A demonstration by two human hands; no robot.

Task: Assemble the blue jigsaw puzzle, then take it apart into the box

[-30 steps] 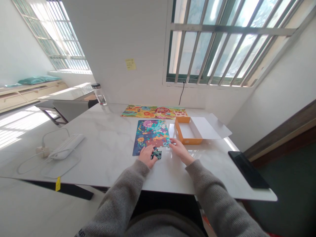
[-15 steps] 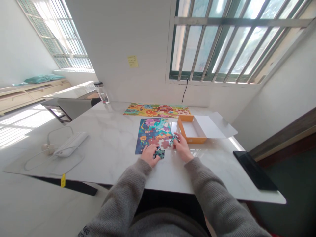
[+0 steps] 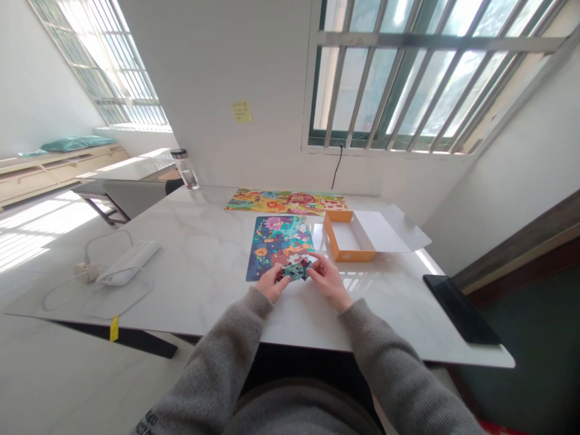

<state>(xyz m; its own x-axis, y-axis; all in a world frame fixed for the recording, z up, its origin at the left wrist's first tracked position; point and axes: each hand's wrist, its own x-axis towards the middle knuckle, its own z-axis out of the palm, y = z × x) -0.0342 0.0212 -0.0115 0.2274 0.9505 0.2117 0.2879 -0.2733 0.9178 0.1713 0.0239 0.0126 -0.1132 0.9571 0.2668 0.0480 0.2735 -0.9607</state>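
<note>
A dark blue jigsaw puzzle (image 3: 272, 243) with colourful animals lies on the white table, its lower right part showing a gap. Over its near edge, my left hand (image 3: 270, 283) pinches the left side of some teal puzzle pieces (image 3: 295, 271). My right hand (image 3: 329, 282) grips their right side, thumb and fingers closed at a dark reddish part. How many pieces are between the hands is too small to tell. Beyond the blue puzzle lies a long yellow farm picture (image 3: 263, 201).
An orange box (image 3: 353, 255) with a white open lid stands right of the puzzle. A black tablet-like slab (image 3: 460, 308) lies at the right edge. On the left are a white power strip (image 3: 129, 264) with cables and a clear bottle (image 3: 188, 172) at the back.
My hands have come closer together, and the pieces they held apart now meet between them, raised over the puzzle's near edge. The view has shifted slightly.
</note>
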